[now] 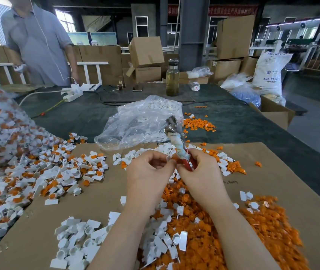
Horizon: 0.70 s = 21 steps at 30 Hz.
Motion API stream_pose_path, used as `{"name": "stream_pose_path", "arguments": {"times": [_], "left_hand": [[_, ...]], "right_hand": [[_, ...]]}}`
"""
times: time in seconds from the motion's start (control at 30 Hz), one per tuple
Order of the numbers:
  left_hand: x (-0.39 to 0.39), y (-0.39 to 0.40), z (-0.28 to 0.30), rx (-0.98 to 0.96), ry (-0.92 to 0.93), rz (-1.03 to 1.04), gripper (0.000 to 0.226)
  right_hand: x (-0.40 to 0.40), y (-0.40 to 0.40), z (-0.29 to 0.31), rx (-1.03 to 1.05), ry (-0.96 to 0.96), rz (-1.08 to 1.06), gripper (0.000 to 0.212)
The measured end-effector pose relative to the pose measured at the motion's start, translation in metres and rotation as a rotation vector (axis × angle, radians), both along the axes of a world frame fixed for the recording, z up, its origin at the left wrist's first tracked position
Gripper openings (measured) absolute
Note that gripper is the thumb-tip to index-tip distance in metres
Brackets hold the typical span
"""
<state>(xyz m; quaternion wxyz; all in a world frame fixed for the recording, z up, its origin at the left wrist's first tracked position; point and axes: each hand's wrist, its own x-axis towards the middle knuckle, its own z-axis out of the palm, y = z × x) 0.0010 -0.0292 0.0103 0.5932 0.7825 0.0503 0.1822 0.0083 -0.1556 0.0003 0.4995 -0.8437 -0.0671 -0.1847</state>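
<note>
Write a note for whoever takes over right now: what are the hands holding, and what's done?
Left grip: pinches a small white plastic piece.
Right grip: holds the red-handled, tape-wrapped metal hammer, head up.
Done: a heap of joined white-and-orange plastic pieces lies at the left of the brown cardboard sheet.
Left: many loose orange plastic caps and loose white plastic pieces lie near the arms, likely waiting to be joined.

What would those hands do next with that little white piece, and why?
Probably push the orange cap into the white piece that the left hand pinches: the two meet at the fingertips, the right hand grips a metal-headed tool beside them, and joined pairs lie piled to the left.
</note>
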Motion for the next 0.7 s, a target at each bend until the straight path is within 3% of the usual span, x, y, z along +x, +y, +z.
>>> {"name": "stream_pose_path", "arguments": {"times": [0.1,0.23,0.37,0.6,0.7], "left_hand": [[0.001,0.003,-0.002,-0.003,0.027,0.012,0.01],[0.002,0.008,-0.001,-0.226,0.054,-0.021,0.006],[0.005,0.011,-0.001,-0.395,0.063,-0.053,0.007],[0.008,0.015,-0.003,-0.546,0.042,-0.044,0.002],[0.007,0.016,-0.003,-0.543,0.034,-0.028,0.003]], "right_hand": [[0.0,0.0,0.001,0.017,0.039,0.058,0.009],[-0.003,-0.007,0.005,0.162,0.174,0.164,0.011],[-0.004,-0.017,0.007,0.146,0.308,0.226,0.013],[-0.005,-0.019,0.006,0.116,0.375,0.298,0.01],[-0.004,-0.016,0.004,0.073,0.319,0.239,0.007]]}}
